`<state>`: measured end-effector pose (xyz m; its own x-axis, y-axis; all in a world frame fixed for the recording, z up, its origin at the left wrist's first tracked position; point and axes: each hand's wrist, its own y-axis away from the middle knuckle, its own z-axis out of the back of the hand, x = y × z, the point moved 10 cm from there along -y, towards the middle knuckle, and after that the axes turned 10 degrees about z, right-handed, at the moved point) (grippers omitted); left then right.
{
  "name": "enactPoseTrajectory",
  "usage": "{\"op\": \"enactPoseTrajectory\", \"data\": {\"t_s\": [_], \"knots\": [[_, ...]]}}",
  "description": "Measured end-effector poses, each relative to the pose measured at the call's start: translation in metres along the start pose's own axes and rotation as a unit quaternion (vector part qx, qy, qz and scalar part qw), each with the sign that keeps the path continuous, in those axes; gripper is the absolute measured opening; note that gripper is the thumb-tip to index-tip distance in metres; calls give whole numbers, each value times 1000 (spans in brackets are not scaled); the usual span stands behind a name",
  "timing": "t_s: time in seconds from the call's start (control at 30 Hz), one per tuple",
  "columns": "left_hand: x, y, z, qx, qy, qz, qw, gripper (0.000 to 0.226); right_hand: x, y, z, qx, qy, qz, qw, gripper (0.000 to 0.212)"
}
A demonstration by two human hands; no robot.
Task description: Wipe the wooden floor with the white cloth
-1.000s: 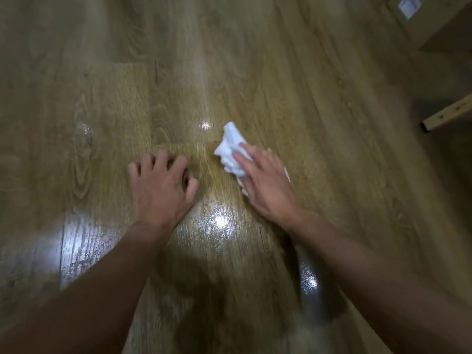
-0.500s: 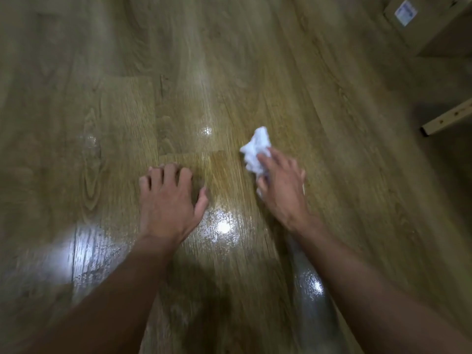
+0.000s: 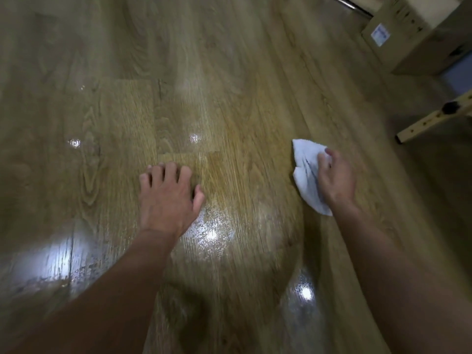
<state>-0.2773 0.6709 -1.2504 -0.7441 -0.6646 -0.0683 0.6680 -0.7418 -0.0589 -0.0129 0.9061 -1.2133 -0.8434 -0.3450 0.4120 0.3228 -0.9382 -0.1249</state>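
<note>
Nothing here can be read. The box carries a small white label on its top face, its bluish print too blurred to make out.

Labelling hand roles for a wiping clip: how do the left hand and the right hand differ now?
The left hand rests spread, palm down, on the wooden floor, holding nothing; the right hand grips the white cloth. The left hand sits mid-view, the right hand further right. Both are bare, down at the floor.

Head cam, fwd+down, near floor
</note>
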Motion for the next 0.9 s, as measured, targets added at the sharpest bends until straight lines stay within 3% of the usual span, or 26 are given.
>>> {"op": "enactPoseTrajectory", "data": {"t_s": [0.1, 0.2, 0.37, 0.47, 0.57, 0.67, 0.73, 0.83, 0.9], "knots": [[-4, 1, 8, -4, -8, -10, 1000, 36, 2, 15, -30, 94, 125, 32, 987, 71], [-19, -5, 11, 61, -33, -25, 997, 39, 42, 27, -38, 125, 182, 109, 969, 65], [-39, -6, -2, 203, -66, 86, 973, 49, 116, 107, -69, 166, 175, 223, 945, 52], [-78, 12, -3, 189, -43, -32, 981, 53, 115, 113, -63, 147, 140, 283, 937, 47], [-95, 18, -2, 215, -8, -103, 971, 58, 67, 57, -51, 135, 158, 229, 951, 45], [-92, 12, -8, 284, -22, -85, 955, 64, 9, -8, -29, 82, 148, 82, 982, 47], [-95, 4, -14, 303, -32, -66, 950, 66, 11, -14, -38, 78, 160, 55, 982, 50], [-118, -7, -26, 321, -44, -42, 945, 57, 74, 27, -59, 47, 190, 214, 957, 48], [-134, -14, -33, 356, -68, -27, 932, 58, 101, 59, -75, 96, 146, 350, 920, 51]]}}
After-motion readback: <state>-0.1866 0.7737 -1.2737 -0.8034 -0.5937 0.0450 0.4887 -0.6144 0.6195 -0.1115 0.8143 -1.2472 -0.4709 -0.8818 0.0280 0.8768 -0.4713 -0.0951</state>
